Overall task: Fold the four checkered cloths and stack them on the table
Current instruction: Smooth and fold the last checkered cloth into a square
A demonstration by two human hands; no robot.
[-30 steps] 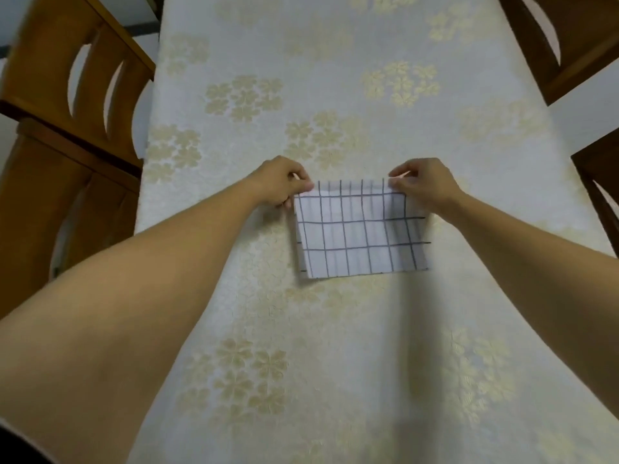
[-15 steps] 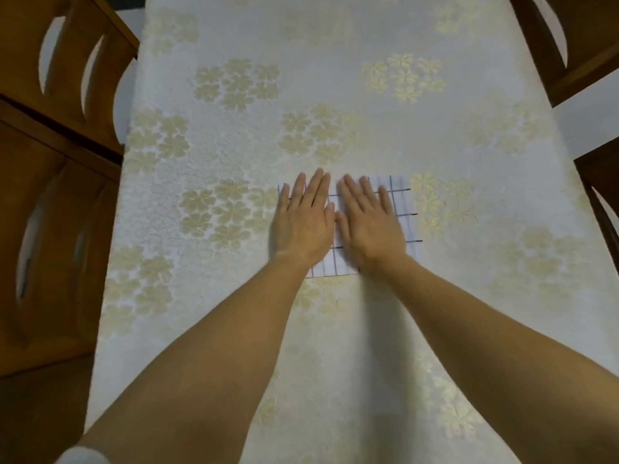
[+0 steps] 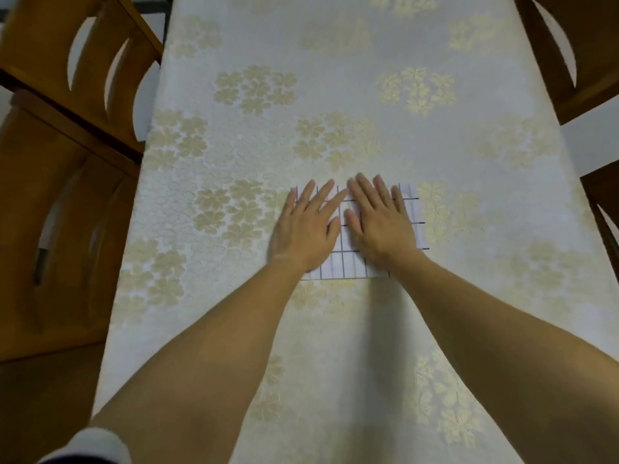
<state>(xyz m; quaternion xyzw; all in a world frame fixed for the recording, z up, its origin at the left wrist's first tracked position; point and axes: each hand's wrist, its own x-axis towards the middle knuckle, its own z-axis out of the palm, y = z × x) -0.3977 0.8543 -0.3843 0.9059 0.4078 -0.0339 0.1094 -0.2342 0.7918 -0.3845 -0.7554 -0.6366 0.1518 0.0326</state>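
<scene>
A small white checkered cloth [image 3: 345,266] with thin dark lines lies folded into a flat rectangle near the middle of the long desk [image 3: 335,78]. The desk is covered by a pale cream tablecloth [image 3: 502,229] with clusters of golden flowers. Both hands lie on the cloth with the palms down. The left hand [image 3: 303,229] covers the left part of the cloth, and its outer side reaches over the cloth's left border onto the tablecloth. The right hand [image 3: 380,226] lies just beside it on the middle and right part. The fingers of both hands are straight, a little spread, and point away from the person; the two index fingertips come very close together. The grip of each hand is wide and holds nothing; the hands only press flat on the fabric. The cloth shows between the two thumbs, along its near edge below the palms, and as a narrow strip to the right of the right hand. A brown wooden chair [image 3: 67,95] with a curved slatted back stands at the left side of the desk, and a darker wooden chair [image 3: 576,61] at the right side. A bit of white sleeve [image 3: 90,447] shows in the lower left corner.
</scene>
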